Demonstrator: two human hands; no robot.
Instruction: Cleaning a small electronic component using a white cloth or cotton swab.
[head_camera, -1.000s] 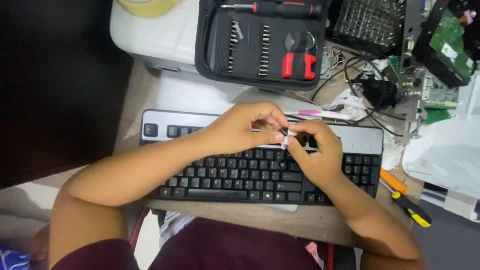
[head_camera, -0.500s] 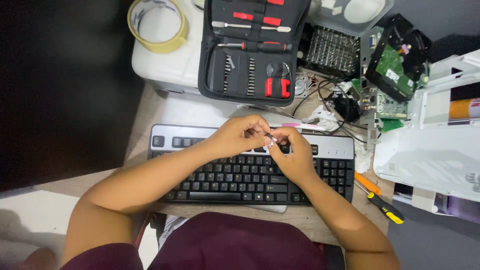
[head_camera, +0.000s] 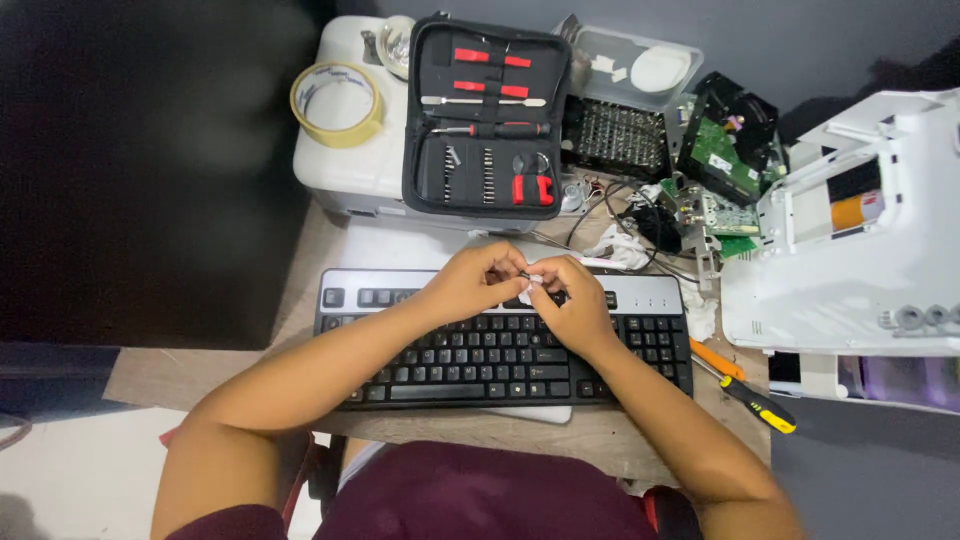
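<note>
1. The left hand (head_camera: 478, 282) and the right hand (head_camera: 573, 302) meet fingertip to fingertip above the upper rows of a black and silver keyboard (head_camera: 500, 340).
2. Pinched between them is a small white piece (head_camera: 533, 283); it is too small to tell what it is. The left hand's thumb and fingers are drawn narrow around its left end, and the right hand's fingers are curled tight on its right end.
3. Directly beneath both hands lies the keyboard, resting on the wooden worktop (head_camera: 560, 440); both forearms cross over its keys toward the person.
4. Beyond the hands, farther from the person, an open black tool case (head_camera: 487, 115) holds red-handled screwdrivers and rows of bits. It sits on a white box (head_camera: 340, 165).
5. Beyond the left hand and out to its left, a roll of yellowish tape (head_camera: 336, 102) lies on that same box.
6. Just beyond the right hand are tangled black cables (head_camera: 645, 225) and crumpled white tissue (head_camera: 615, 248).
7. Farther off to the right of the right hand are green circuit boards (head_camera: 728, 165) and a large white plastic housing (head_camera: 860, 240).
8. To the right of the right forearm, near the keyboard's corner, a yellow and black screwdriver (head_camera: 752, 400) lies on the worktop.
</note>
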